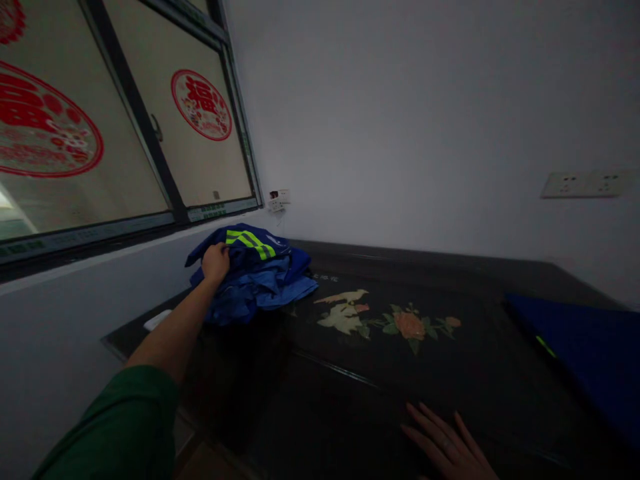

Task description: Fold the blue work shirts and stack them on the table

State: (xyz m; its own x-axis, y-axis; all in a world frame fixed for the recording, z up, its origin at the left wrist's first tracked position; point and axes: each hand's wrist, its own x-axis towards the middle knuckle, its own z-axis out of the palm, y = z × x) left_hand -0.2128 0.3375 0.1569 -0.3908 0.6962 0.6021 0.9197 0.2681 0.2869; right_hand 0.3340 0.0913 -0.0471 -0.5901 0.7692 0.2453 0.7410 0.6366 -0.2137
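At the far left end of a dark tabletop (370, 413) lies a heap of blue clothes (260, 283). On top of it is a dark blue garment (280, 243) with yellow-green reflective stripes. My left hand (216, 262) reaches out to this garment, fingers closed on its edge; the fingertips are partly hidden by cloth. Low in the view, my right hand (445, 443) rests over the tabletop with its fingers spread and nothing in them. Further right, a flat blue cloth (585, 353) with a small yellow-green strip lies on the table.
A window (175, 133) with red round stickers runs along the left. White walls (400, 120) stand behind the table, with sockets (583, 185) at right and a loose socket (279, 199) near the corner. A white item (157, 320) lies by the left edge.
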